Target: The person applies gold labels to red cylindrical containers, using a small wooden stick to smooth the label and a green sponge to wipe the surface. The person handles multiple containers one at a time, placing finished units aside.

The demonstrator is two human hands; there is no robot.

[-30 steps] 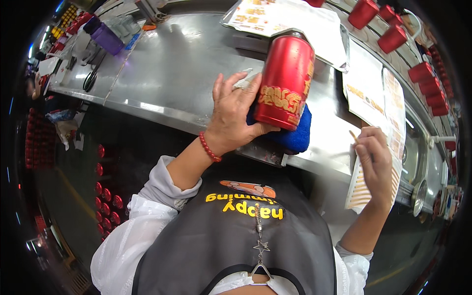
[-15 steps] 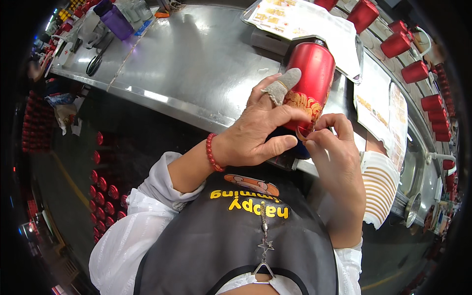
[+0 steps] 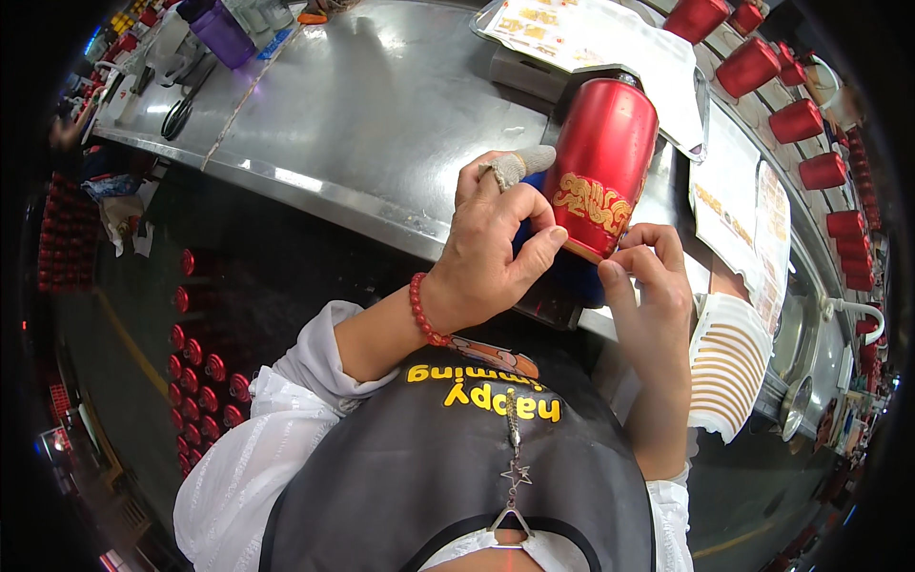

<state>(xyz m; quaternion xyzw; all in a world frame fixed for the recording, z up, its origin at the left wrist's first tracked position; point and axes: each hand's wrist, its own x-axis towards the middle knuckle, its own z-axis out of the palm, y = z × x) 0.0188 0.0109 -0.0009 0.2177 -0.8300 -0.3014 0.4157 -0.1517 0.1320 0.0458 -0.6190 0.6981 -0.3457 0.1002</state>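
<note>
A glossy red bottle (image 3: 610,124) lies in a dark holder at the bench edge, its base toward me. Around its lower part sits a gold-patterned decal (image 3: 593,200), with a thin orange-gold edge along the base. My left hand (image 3: 496,224) is at the left of the base, thumb and finger pinched at one end of that edge. A grey cloth finger cover (image 3: 518,166) on its index finger points up beside the bottle. My right hand (image 3: 656,286) pinches near the other end, at the base's right; its fingertips are partly hidden.
Decal sheets (image 3: 610,48) lie on a tray behind the bottle, with more sheets (image 3: 729,205) to the right. Red bottles (image 3: 748,67) line the right side; others stand below left. A purple bottle (image 3: 219,33) and scissors (image 3: 178,116) rest on the metal bench (image 3: 381,95).
My left hand has drawn left and off the front of the bottle, uncovering the gold pattern. The right hand has shifted slightly; the pattern now faces up more fully.
</note>
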